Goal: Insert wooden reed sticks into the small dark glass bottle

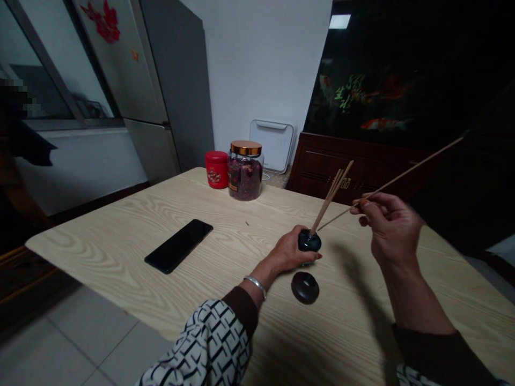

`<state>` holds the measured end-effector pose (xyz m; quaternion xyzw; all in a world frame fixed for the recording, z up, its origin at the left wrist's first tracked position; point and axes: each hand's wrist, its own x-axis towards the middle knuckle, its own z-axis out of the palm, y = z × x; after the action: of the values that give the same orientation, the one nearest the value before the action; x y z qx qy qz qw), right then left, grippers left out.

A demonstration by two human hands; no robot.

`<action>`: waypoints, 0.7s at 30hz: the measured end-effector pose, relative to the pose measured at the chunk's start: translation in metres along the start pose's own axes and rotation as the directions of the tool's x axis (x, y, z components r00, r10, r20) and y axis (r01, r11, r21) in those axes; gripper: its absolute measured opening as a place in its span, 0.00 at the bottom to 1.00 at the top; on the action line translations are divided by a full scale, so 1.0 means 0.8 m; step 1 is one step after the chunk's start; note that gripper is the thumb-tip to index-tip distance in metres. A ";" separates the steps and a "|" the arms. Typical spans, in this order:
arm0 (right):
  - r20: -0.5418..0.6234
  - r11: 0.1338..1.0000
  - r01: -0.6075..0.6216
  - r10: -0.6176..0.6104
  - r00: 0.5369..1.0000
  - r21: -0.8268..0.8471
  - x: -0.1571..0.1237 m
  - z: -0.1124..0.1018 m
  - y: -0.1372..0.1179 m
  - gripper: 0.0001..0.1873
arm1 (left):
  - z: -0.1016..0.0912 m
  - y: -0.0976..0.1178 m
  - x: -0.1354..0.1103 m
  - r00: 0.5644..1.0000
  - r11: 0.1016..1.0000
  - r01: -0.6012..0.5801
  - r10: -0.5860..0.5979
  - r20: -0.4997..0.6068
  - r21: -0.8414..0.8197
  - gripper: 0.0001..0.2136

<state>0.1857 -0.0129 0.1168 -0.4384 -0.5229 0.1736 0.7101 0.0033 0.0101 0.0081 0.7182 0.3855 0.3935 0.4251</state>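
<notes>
Several thin reed sticks stand bunched and tilted to the right in the neck of a small dark glass diffuser bottle. My left hand is wrapped round the bottle on the table, hiding part of its side. In a pinch, my right hand holds one single reed stick between thumb and fingers. Its lower end slants down close to the bottle's mouth; whether it touches, I cannot tell. A dark brown round cap with a hole lies on the table just in front of the bottle.
A black phone lies on the wooden table at left. At the back stand a red canister and a glass jar of dried petals. A white flat device leans at the wall. A fish tank stands behind.
</notes>
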 end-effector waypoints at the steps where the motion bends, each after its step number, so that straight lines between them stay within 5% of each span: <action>1: 0.029 0.999 0.018 -0.017 0.999 -0.028 -0.004 0.003 -0.001 0.09 | 0.000 0.000 0.000 1.000 1.000 -0.002 0.002 -0.001 0.002 0.33; 9: 0.239 0.986 -0.046 0.084 0.967 -0.162 -0.019 0.017 0.016 0.13 | 0.000 -0.004 0.001 1.000 1.000 -0.020 0.019 0.007 0.014 0.33; 21: 0.493 0.924 -0.033 0.234 0.838 -0.381 -0.025 0.017 0.046 0.15 | 0.000 -0.006 0.001 0.999 0.999 -0.042 0.042 0.008 0.004 0.32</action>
<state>0.1733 -0.0005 0.0761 -0.5309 -0.6883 0.2397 0.4324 0.0023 0.0127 0.0041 0.7284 0.3697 0.3988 0.4168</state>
